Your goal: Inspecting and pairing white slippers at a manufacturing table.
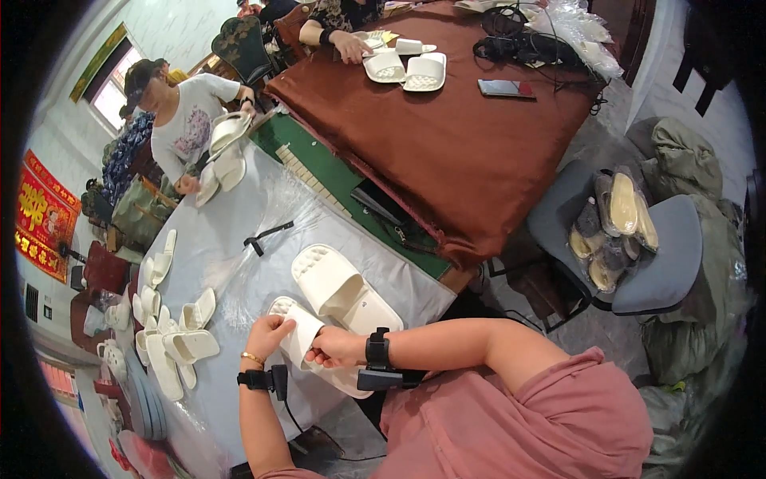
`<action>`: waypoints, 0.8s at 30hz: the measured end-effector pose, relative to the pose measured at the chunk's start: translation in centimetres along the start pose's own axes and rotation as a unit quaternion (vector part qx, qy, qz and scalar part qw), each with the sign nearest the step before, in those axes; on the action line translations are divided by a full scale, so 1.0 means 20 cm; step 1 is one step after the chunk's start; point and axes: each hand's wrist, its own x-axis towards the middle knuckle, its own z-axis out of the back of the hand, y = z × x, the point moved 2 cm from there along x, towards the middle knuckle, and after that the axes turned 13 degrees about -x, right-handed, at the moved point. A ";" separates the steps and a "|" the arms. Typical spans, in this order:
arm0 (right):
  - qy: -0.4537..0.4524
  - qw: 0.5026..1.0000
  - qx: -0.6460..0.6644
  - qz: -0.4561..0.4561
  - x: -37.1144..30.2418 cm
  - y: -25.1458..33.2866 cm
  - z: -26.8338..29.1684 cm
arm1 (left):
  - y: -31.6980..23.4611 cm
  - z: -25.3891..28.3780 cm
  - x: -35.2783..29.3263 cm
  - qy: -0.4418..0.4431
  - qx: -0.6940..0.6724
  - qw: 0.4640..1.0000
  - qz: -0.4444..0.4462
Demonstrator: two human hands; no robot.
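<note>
A cream-white slide slipper [302, 335] lies on the plastic-covered table in front of me. My left hand [268, 335] pinches the left edge of its strap, thumb on top. At the strap's right edge, my right hand [335, 347] has its fingers curled in against the opening and grips there; its fingertips are partly hidden. Just beyond lies a matching slipper [325, 279], its toe pointing away from me and touched by neither hand. Both wrists wear black straps with small dark boxes.
Loose white slippers [190, 345] are scattered on the table's left. A black strip [269, 237] lies on the plastic cover [391, 275]. Across the table a person [187, 120] holds slippers. A brown-covered table [447, 152] bears more slippers. At right, a chair [674, 255] holds wrapped shoes.
</note>
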 end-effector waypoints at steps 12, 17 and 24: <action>0.044 0.997 -0.053 -0.031 0.06 -0.01 0.01 | 0.07 -0.01 -0.03 0.002 -0.163 0.983 0.083; 0.053 0.997 -0.052 -0.036 0.04 -0.01 0.01 | 0.10 -0.06 -0.01 -0.130 -0.219 0.964 0.082; 0.016 0.973 -0.229 0.036 -0.11 0.01 0.01 | 0.00 -0.11 -0.02 -0.356 -0.206 0.903 -0.121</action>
